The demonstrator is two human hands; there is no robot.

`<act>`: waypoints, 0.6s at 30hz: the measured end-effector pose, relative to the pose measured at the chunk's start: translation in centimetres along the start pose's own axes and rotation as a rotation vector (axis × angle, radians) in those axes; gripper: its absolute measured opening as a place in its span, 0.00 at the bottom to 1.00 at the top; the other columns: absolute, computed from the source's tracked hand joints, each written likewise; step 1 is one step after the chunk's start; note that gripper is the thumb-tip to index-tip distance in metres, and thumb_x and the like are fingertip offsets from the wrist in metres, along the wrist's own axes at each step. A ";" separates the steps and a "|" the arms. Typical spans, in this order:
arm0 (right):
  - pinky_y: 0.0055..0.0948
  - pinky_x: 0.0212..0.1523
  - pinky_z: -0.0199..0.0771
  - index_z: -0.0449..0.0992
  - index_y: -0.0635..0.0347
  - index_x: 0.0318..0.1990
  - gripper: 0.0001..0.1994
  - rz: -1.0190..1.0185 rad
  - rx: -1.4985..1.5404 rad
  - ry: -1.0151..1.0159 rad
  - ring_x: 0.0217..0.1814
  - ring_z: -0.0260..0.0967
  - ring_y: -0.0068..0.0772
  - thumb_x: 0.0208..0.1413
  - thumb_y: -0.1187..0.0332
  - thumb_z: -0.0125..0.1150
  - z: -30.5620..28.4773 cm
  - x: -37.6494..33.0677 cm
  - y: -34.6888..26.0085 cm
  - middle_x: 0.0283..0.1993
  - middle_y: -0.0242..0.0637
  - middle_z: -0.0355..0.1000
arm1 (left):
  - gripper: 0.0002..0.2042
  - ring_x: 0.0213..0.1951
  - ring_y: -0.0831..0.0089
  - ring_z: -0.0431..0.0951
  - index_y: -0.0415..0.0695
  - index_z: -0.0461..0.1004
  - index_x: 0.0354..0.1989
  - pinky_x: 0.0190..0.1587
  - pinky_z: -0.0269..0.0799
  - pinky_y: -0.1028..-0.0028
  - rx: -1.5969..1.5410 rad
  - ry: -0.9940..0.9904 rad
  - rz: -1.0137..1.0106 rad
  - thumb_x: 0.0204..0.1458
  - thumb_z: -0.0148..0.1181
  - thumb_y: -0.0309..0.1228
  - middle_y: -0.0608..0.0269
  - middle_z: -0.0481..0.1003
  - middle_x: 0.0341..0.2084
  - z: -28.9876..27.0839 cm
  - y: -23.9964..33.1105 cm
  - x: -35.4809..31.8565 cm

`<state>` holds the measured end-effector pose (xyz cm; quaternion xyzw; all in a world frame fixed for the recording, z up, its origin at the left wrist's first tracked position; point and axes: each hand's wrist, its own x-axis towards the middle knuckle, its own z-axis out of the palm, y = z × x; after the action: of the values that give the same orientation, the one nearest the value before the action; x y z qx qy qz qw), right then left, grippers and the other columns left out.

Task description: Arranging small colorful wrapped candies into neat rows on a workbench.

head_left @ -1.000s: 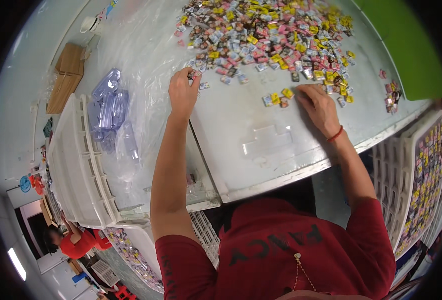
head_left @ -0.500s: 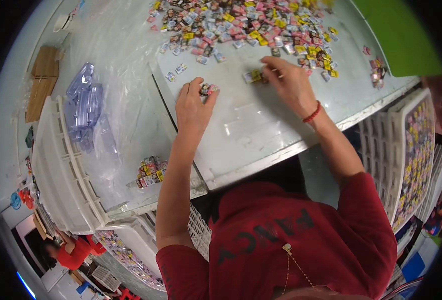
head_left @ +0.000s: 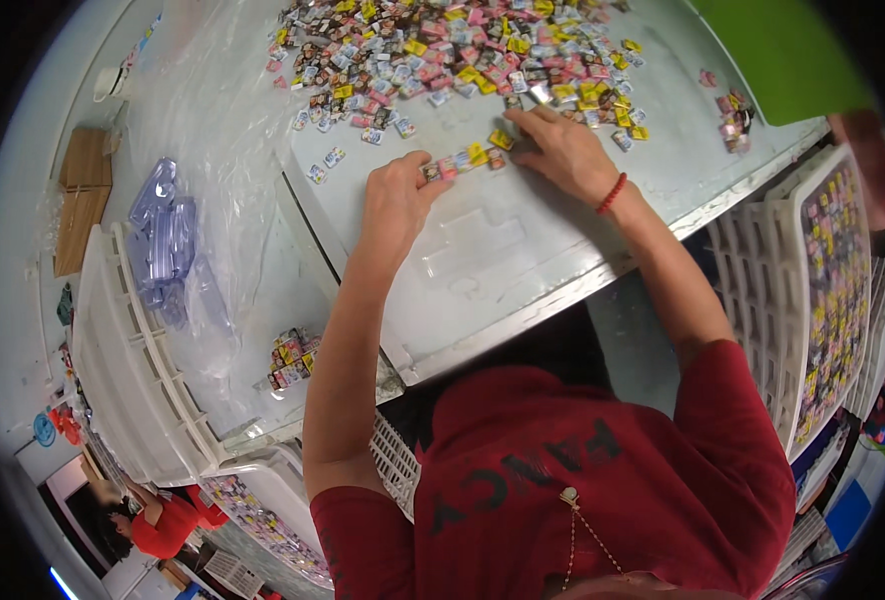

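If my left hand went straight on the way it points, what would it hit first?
Probably the near edge of the pile of little blocks, just ahead of your left hand, though depth is unclear.

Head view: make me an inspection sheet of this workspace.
Surface: pale table, dark seam left of centre.
Job's things: heap of small colourful pieces; short row; clear plastic tray nearer the body.
Clutter: bluish plastic parts and clear sheeting, left.
Hands: left hand pinches the row's left end; right hand beside a yellow piece, grip unclear.
Cables: nothing seen clearly.
Surroundings: white crates both sides, green panel upper right, person in red lower left.
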<state>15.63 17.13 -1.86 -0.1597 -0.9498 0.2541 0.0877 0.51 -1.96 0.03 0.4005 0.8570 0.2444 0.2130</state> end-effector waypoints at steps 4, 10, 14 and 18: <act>0.38 0.44 0.74 0.68 0.54 0.57 0.29 -0.055 0.028 -0.058 0.46 0.72 0.47 0.45 0.70 0.67 -0.7 0.0 0.5 0.51 0.41 0.70 | 0.27 0.40 0.62 0.76 0.41 0.73 0.51 0.43 0.72 0.68 0.049 0.121 0.167 0.40 0.71 0.36 0.52 0.75 0.40 0.5 -1.1 0.2; 0.37 0.48 0.75 0.68 0.53 0.57 0.28 -0.248 0.035 -0.002 0.51 0.71 0.45 0.44 0.72 0.67 -0.5 0.7 0.8 0.53 0.38 0.70 | 0.31 0.55 0.56 0.66 0.44 0.69 0.55 0.56 0.65 0.64 0.029 0.172 0.625 0.40 0.72 0.36 0.55 0.71 0.50 2.6 -0.7 2.4; 0.37 0.43 0.75 0.72 0.55 0.52 0.23 -0.242 0.053 0.023 0.45 0.73 0.45 0.44 0.71 0.67 -0.2 0.8 1.2 0.50 0.37 0.72 | 0.26 0.50 0.57 0.70 0.43 0.71 0.51 0.52 0.68 0.64 -0.034 0.193 0.600 0.42 0.70 0.34 0.55 0.73 0.45 4.4 1.0 3.1; 0.36 0.38 0.74 0.74 0.57 0.45 0.15 -0.203 0.037 0.160 0.41 0.73 0.43 0.48 0.69 0.64 0.6 -0.2 0.4 0.43 0.36 0.73 | 0.21 0.45 0.59 0.73 0.43 0.73 0.47 0.47 0.69 0.65 -0.047 0.215 0.545 0.43 0.69 0.31 0.57 0.75 0.40 4.8 0.6 3.5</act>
<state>15.76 17.10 -2.55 -0.0809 -0.9462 0.2480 0.1913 1.50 2.29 -3.96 0.5825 0.7298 0.3534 0.0565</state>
